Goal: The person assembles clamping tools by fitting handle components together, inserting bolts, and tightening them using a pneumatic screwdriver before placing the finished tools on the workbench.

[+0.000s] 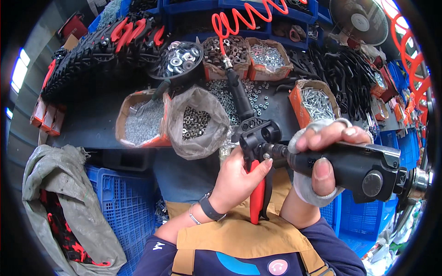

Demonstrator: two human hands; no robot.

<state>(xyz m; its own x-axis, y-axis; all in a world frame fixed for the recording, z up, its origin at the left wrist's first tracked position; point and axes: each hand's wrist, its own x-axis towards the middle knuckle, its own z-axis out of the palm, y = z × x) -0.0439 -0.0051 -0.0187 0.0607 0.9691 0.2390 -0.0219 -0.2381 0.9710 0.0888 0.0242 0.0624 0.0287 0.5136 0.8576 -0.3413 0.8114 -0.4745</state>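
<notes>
Over the lap, a red-handled, black-headed metal hand tool (257,198) points away — handles bodyward, head toward the bench — the left hand's (237,179) fingers curled around it. The right hand (323,184) grips a black cylindrical power driver (354,168) pointing left at the head. Beyond: an orange cardboard box (298,109) of silver screws.

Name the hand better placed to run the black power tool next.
Probably the right hand: its fingers wrap the power tool, while the left hand holds the red-handled tool.
</notes>
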